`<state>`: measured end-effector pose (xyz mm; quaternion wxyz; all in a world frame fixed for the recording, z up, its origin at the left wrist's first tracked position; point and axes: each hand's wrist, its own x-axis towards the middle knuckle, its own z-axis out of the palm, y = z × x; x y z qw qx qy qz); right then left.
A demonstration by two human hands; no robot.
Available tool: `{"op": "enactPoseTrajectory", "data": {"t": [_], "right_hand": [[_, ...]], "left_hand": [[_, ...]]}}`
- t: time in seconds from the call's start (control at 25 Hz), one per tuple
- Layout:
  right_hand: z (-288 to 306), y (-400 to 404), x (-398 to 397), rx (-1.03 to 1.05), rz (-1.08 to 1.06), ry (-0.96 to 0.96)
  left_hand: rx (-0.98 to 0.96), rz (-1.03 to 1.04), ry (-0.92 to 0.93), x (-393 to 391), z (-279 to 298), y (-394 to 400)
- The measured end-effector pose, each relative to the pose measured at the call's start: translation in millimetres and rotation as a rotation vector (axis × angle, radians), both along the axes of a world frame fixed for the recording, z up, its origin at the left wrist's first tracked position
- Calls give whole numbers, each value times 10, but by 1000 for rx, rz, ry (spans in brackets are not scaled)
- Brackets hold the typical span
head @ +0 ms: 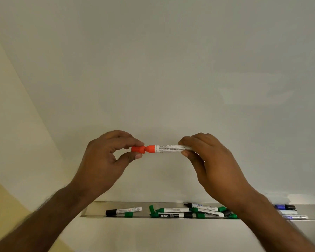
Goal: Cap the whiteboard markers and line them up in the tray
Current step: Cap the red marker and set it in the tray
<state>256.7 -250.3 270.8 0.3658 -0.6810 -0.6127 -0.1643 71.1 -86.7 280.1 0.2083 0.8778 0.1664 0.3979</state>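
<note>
Fingers of left hand [105,157] pinch red cap [137,149]; right hand [207,160] grips red marker [168,149].

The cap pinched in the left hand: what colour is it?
Orange-red, matching the marker's collar; the cap shows clearly in the head view, the only one.

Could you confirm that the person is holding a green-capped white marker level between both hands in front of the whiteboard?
Not quite: the head view shows the white marker has an orange-red cap, not green. The left hand and right hand do hold it level before the whiteboard.
</note>
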Motion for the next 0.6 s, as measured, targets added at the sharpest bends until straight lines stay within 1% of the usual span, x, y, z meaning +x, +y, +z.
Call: {"op": "enactPoseTrajectory", "data": {"t": [0.2,0.4,0.6], "right_hand": [[-11,11,-14,10,31,49],[0,54,-11,25,94,169],[-63,161,-7,-5,133,199]], "left_hand": [[-33,-10,-32,42,-22,-76],[12,46,-88,71,-47,-98],[32,73,-91,54,-138,-49]]}}
